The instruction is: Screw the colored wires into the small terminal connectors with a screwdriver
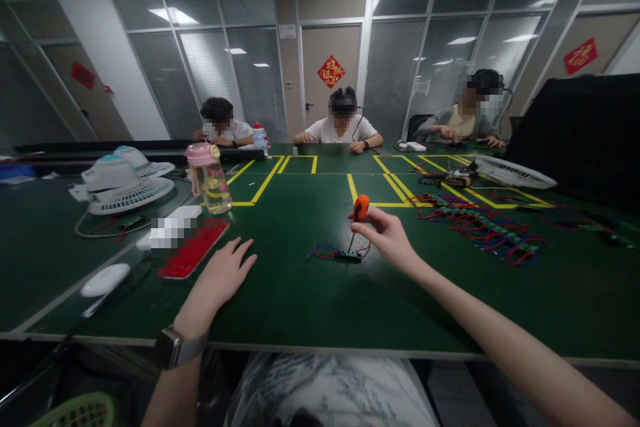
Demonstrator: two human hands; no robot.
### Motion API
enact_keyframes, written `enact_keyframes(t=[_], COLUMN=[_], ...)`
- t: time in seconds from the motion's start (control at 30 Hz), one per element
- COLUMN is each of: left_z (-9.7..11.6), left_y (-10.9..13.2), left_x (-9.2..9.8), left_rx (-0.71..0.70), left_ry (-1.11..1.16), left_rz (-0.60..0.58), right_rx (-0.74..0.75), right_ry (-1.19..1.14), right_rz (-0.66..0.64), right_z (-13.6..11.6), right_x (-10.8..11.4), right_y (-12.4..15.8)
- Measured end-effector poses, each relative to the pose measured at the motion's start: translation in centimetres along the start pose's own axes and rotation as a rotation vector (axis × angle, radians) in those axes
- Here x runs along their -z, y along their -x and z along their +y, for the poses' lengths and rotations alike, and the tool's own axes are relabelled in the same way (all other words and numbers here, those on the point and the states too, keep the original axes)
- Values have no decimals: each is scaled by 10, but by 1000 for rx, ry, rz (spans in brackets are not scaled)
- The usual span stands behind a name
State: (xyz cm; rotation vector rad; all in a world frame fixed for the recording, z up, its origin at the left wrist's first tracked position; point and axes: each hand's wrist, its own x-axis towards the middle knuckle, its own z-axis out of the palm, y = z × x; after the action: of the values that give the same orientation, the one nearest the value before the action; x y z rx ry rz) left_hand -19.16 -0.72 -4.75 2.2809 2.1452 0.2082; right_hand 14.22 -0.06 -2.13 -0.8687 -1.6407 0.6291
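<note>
Standing on the left side of the table [290, 313], a clear bottle [213, 187] has a pink lid, and it looks pale yellow inside; I cannot tell how full it is. Another bottle [259, 138], blue with a red top, is far back, and I cannot see into it. Low at the left is a green basket [83, 411].

The table is dark green with yellow tape [265, 185] stuck on it in lines. The right hand [387, 233] has its grip pinched on an orange and black screwdriver [361, 208]. Its thin end reaches down to a small green board [345, 257] with red and blue wires, lying in front of the person. The left hand [223, 273] rests palm down, fingers apart, holding nothing, just beside a red phone [203, 252]. White fan parts [125, 190] lie on the left, and a long row of wired boards [475, 223] on the right.

Across the table sit three people [345, 123]. Behind them are glass walls [400, 80] and a door [320, 43] with a red sign [331, 72].
</note>
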Motion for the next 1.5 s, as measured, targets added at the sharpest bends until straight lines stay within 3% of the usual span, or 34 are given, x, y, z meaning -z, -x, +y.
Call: enact_keyframes(t=[0.1, 0.23, 0.37, 0.57, 0.63, 0.7, 0.83, 1.03, 1.13, 1.23, 1.37, 1.5], left_z=[25, 64, 93, 133, 141, 140, 106, -5, -46, -64, -71, -80], left_y=[16, 39, 37, 6, -5, -18, -59, -111, -116, -114, -113, -118], left_x=[18, 50, 74, 97, 105, 110, 107, 69, 60, 61, 59, 51], left_rx=[-7, -168, -279, -686, -779, -778, -646, -110, 12, 56, 180, 237], left_ry=[31, 133, 126, 246, 264, 237, 192, -41, -27, -16, 34, 63], left_rz=[-85, -202, -249, 190, 245, 292, 294, 46, -91, -142, -243, -263], right_rx=[-7, -15, -6, 32, 32, 32, 29, 41, 50, 58, 56, 56], right_ry=[7, 11, 11, 0, 0, 8, 16, 25, 36, 44, 46, 54], right_rz=[-4, -12, -32, -43, -46, -48, -43, -57, -61, -60, -65, -76], right_z=[0, 0, 0, 2, 3, 3, 2, -1, -2, -4, -6, -5], right_x=[0, 0, 0, -1, -1, 0, 0, 0, 0, 0, 0, 1], right_y=[0, 1, 2, 2, 2, 2, 3, 4, 5, 6, 6, 6])
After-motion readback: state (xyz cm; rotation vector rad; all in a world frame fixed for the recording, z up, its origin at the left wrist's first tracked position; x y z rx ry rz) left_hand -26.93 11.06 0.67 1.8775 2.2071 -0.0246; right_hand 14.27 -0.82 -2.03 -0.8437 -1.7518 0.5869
